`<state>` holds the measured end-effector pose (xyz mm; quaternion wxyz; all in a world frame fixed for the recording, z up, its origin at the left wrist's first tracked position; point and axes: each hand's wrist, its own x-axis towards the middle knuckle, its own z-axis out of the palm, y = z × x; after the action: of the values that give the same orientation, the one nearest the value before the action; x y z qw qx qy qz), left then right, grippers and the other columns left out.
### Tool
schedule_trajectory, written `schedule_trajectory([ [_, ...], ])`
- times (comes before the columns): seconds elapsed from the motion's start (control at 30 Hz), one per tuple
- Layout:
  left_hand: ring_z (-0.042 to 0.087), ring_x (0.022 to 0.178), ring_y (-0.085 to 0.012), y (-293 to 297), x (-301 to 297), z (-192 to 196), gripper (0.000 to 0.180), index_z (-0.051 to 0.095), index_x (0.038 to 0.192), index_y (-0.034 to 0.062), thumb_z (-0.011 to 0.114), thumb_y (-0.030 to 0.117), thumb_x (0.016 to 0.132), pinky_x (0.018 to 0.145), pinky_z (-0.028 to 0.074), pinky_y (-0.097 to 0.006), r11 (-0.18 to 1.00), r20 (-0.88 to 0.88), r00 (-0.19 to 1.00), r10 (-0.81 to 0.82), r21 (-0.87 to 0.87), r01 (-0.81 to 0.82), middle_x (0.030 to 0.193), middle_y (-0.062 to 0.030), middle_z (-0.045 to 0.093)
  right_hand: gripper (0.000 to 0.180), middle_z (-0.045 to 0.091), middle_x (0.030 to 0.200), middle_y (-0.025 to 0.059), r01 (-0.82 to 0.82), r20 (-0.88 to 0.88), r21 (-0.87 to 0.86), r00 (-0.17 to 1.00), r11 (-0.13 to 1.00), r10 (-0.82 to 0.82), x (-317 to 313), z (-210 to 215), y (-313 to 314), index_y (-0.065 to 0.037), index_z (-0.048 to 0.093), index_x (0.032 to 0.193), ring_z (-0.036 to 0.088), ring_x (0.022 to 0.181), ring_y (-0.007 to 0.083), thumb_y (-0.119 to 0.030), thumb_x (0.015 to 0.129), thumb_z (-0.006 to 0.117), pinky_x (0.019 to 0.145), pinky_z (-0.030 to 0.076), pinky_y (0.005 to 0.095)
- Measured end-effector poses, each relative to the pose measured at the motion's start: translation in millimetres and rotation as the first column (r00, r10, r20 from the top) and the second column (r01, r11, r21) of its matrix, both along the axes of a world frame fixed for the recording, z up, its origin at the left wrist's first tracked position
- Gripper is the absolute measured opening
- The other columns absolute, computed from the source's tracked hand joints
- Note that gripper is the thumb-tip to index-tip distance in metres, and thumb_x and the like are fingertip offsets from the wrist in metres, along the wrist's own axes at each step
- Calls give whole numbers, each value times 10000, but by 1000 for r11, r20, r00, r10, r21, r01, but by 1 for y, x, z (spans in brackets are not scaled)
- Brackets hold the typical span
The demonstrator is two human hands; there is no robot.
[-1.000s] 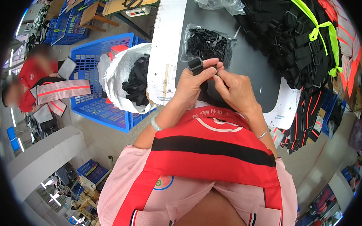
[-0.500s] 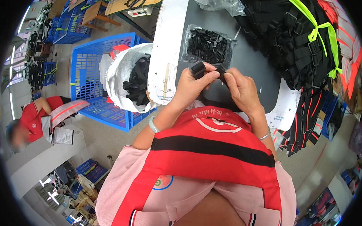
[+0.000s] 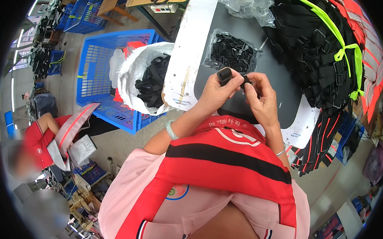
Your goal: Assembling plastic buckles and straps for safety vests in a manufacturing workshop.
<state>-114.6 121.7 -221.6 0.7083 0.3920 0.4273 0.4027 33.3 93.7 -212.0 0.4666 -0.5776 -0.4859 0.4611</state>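
Above the dark grey mat (image 3: 279, 108), both hands are close together in front of my chest. My left hand (image 3: 218, 93) is closed round a black webbing strap, with a black buckle-like piece (image 3: 224, 75) sticking up past its fingers. My right hand (image 3: 263, 101) pinches the black strap end (image 3: 244, 81) between thumb and fingers, close to the left thumb. How the strap runs through the small part is hidden by the fingers. Just beyond the hands lies a clear plastic bag (image 3: 233, 50) full of small black buckles.
To the right, a large pile of black straps (image 3: 311, 48) with buckles is tied with a neon-yellow band (image 3: 338, 26). At left, a white sack (image 3: 124, 75) of black straps stands by a blue crate (image 3: 88, 60). Another person (image 3: 42, 137) in red is at far left, holding striped fabric.
The view has shifted, so the table and crate appear farther right. My right fingers have changed their grip at the strap end. The other person at left has come nearer.
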Motion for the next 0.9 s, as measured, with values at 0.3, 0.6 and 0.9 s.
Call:
schedule_trajectory([
  [0.3,461,530,-31,1,-1,1,161,590,889,44,598,203,917,472,355,-180,977,-120,992,-39,205,63,670,15,548,119,532,641,0,-153,138,-74,977,985,162,15,-6,0,-29,566,902,452,541,61,-139,872,602,516,371,221],
  [0.6,529,777,-85,6,1,-9,647,538,1172,-15,297,549,970,633,439,-209,913,-90,986,-137,374,161,953,-49,491,130,525,684,-25,-305,-500,-272,855,913,137,1,6,0,-45,556,904,445,534,41,-168,939,536,489,336,182],
  [0.9,531,960,-219,-4,5,8,525,488,1254,-24,345,399,978,841,422,-309,816,-303,952,-53,536,216,1068,-113,484,136,541,786,-35,-160,-722,-149,692,976,3,0,7,-6,-60,555,1015,445,605,20,-178,959,520,518,343,170],
])
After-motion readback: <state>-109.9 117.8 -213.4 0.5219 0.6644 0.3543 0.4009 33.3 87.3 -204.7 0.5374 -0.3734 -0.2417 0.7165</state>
